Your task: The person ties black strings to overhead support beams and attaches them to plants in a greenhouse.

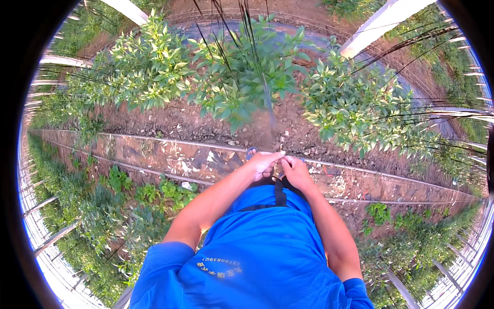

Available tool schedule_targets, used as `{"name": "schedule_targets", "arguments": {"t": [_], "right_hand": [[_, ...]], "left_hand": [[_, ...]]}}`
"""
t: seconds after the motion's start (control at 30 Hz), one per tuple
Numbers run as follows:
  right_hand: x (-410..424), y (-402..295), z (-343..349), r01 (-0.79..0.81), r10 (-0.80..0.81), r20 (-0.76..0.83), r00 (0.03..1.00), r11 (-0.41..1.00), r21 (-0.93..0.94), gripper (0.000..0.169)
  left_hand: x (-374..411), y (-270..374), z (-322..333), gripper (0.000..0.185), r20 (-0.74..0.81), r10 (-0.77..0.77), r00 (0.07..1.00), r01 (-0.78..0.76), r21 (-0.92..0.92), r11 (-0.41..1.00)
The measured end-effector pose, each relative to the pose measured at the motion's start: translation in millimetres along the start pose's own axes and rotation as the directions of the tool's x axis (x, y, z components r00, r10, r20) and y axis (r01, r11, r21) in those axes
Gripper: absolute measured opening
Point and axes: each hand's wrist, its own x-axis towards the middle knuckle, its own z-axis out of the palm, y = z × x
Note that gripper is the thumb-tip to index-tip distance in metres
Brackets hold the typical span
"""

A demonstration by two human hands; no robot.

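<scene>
My left hand (265, 165) and my right hand (297, 172) meet in front of my waist, with their thumbs and fingertips pinched together. A thin, pale brown strand (281, 146) shows at the fingertips; it is too small to tell whether it is twine or a dry stem. The fingers hide most of it. Beyond the hands stands a leafy green plant (247, 77), which looks like a pepper plant. Dark strings (256, 54) hang down over it, blurred at their lower end.
More leafy plants (154, 65) (362, 104) stand along the soil bed on both sides. White posts (370, 27) rise among them. A narrow path (181, 154) strewn with dry leaves crosses under me, edged by pale rails (208, 145). Low seedlings (170, 191) grow behind it.
</scene>
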Motion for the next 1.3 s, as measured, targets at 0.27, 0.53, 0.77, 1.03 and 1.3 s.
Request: {"name": "schedule_targets", "arguments": {"t": [0.27,0.53,0.77,1.03,1.3], "right_hand": [[-8.1,3.7,-50.4,0.076,-0.076,-0.005,0.997,0.997,-0.011,0.030],[-5.1,16.4,-79.4,-0.092,0.152,-0.125,0.980,0.915,0.392,0.029],[-14.2,-16.7,-91.4,-0.112,0.160,-0.075,0.984,0.894,0.434,0.029],[-14.2,-39.9,-82.4,-0.075,0.135,-0.101,0.986,0.888,0.454,0.027],[-22.2,-94.1,-73.5,0.119,-0.102,-0.069,0.992,0.649,0.752,0.026]], "left_hand": [[22.2,11.8,16.7,0.031,-0.262,0.295,0.919,-0.257,0.172,0.951],[-23.1,19.4,53.7,0.025,0.154,0.808,0.569,-0.215,0.976,-0.034],[-26.1,28.8,84.5,0.043,0.573,0.708,0.413,-0.241,0.818,-0.522],[-38.6,49.4,78.2,0.039,0.539,0.748,0.387,-0.492,0.807,-0.328],[-87.0,80.7,78.8,0.028,0.312,0.766,0.562,-0.712,0.654,0.256]]}}
